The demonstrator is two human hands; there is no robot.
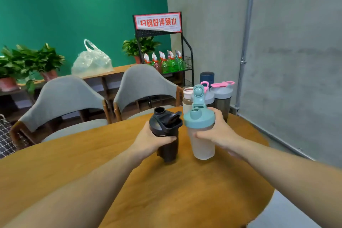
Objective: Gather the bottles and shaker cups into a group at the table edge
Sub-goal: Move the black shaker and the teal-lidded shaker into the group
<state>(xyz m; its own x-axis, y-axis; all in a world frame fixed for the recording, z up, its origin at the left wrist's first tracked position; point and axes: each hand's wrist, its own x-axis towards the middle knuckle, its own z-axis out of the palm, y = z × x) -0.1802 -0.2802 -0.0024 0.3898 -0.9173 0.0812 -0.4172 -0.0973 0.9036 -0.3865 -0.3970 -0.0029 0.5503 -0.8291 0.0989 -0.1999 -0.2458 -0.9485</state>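
Note:
My left hand (154, 139) grips a black shaker cup (166, 131) with its flip cap open. My right hand (215, 132) grips a frosted shaker cup with a teal lid (201, 135), its cap flipped up. Both cups are upright, side by side above the middle of the round wooden table (111, 153). Behind them, at the table's far edge, stands a group: a clear bottle with a pale pink rim (187, 99), two grey-lidded shakers with pink caps (223, 98), and a dark navy bottle (207, 77) at the back.
Two grey chairs (64, 98) stand at the far side of the table. A black rack with green spray bottles (170, 61) and a red sign stands in the corner. A shelf with potted plants and a plastic bag (91, 61) runs along the green wall.

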